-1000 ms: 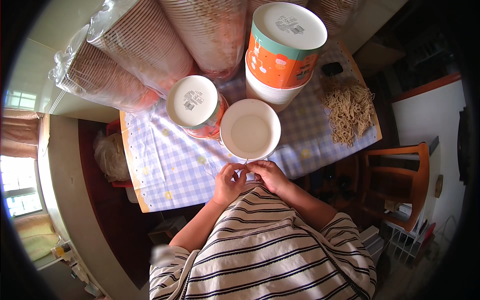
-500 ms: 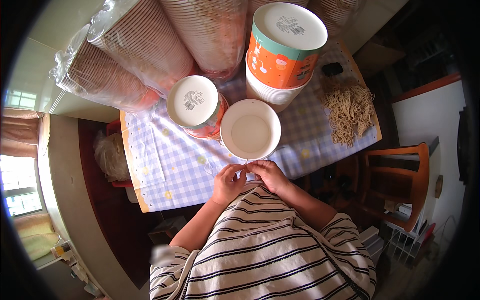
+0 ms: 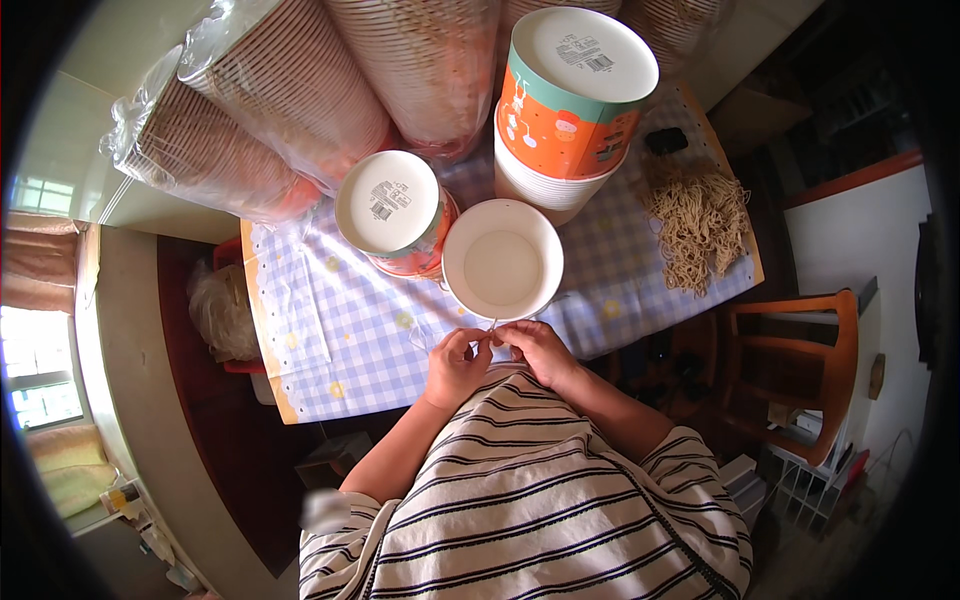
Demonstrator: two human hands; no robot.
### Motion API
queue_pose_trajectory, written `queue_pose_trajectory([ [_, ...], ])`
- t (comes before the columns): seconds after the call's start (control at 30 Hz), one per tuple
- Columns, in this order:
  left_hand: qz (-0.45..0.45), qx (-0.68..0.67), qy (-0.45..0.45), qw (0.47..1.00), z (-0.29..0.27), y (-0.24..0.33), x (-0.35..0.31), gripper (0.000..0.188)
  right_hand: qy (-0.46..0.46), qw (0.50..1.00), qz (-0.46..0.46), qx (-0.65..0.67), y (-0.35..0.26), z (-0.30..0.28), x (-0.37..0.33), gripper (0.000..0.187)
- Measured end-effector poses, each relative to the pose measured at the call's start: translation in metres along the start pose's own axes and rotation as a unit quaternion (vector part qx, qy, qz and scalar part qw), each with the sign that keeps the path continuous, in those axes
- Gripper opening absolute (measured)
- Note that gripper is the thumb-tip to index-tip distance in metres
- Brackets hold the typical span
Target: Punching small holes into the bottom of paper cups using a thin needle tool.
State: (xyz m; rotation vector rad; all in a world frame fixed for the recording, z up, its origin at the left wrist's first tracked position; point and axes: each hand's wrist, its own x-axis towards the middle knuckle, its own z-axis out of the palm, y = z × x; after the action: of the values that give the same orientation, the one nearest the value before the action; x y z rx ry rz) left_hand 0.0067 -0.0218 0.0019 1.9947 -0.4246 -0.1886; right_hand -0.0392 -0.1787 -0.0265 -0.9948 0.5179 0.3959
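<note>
Just past my fingertips a white paper bucket (image 3: 535, 285) stands with its open mouth toward me. A thin pale string (image 3: 494, 323) runs from its near rim down to my hands. My left hand (image 3: 458, 366) pinches the string with thumb and forefinger. Beside it, nearly touching, my right hand (image 3: 540, 354) is closed in a pinch at the same spot. The fingers hide most of the string between them. Left of the bucket, upside-down printed paper buckets (image 3: 388, 205) show a white base. A taller stack of upturned orange and green buckets (image 3: 570, 125) rises behind.
Several plastic-wrapped bucket stacks (image 3: 290, 90) line the table's far side. A tangled bundle of beige strings (image 3: 700, 230) lies at right, near a small black object (image 3: 666, 140). Blue checked cloth (image 3: 350, 350) covers the table. A wooden chair (image 3: 845, 370) stands at right.
Hardly anything differs. Both hands keep their pinch at the bucket's near rim, with only a tiny shift of the fingers and the view.
</note>
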Motion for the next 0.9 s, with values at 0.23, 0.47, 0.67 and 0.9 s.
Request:
queue_pose_trajectory([
  [0.23, -0.144, -0.131, -0.020, 0.981, 0.003, -0.013, -0.006, 0.006, 0.022, 0.999, -0.024, 0.012, -0.007, 0.010, 0.000, 0.024],
  [0.47, -0.181, -0.232, -0.026, 0.955, 0.006, -0.018, -0.007, 0.007, 0.011, 0.999, -0.024, 0.046, 0.007, 0.000, 0.007, 0.020],
  [0.67, -0.229, -0.317, -0.040, 0.919, 0.002, -0.020, -0.004, 0.008, 0.055, 0.997, -0.044, 0.038, 0.004, 0.002, 0.006, 0.019],
  [0.9, -0.254, -0.390, -0.047, 0.884, 0.000, -0.022, -0.002, 0.012, 0.069, 0.996, -0.055, -0.004, 0.003, 0.001, 0.006, 0.019],
])
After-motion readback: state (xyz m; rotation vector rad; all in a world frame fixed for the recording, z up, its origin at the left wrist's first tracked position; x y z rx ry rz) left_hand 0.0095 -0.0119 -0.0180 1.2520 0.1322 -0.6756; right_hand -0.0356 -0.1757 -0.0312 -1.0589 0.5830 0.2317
